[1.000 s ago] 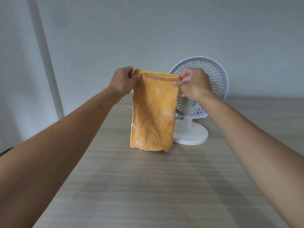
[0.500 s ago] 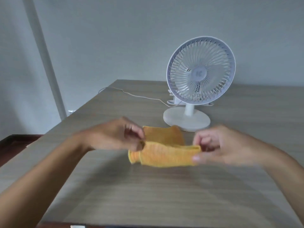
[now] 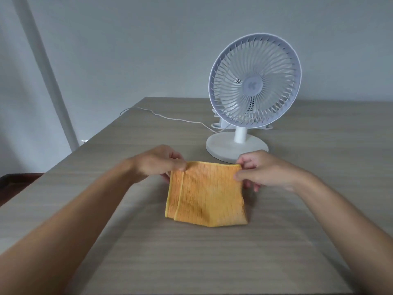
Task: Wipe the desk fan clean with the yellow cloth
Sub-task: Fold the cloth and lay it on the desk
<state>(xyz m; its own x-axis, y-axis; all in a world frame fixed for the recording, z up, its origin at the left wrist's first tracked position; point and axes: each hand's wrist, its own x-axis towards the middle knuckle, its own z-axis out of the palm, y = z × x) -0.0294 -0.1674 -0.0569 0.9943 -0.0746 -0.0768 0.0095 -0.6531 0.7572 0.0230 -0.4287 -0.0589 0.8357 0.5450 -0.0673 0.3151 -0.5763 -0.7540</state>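
Observation:
The yellow cloth (image 3: 207,194) lies folded on the wooden table, its near part resting flat and its far edge lifted. My left hand (image 3: 158,161) pinches the cloth's far left corner. My right hand (image 3: 260,170) pinches its far right corner. The white desk fan (image 3: 254,81) stands upright on its round base (image 3: 223,145) just beyond the cloth, to the right of centre, with the grille facing me. Neither hand touches the fan.
A thin white cable (image 3: 170,118) runs from the fan's base across the table (image 3: 148,252) to its far left edge. A grey wall stands behind. A pale vertical post (image 3: 49,77) rises at the left, past the table's left edge.
The cloth hung in the air in front of the fan, held by its top corners. Both hands brought it down onto the table, where it now lies folded.

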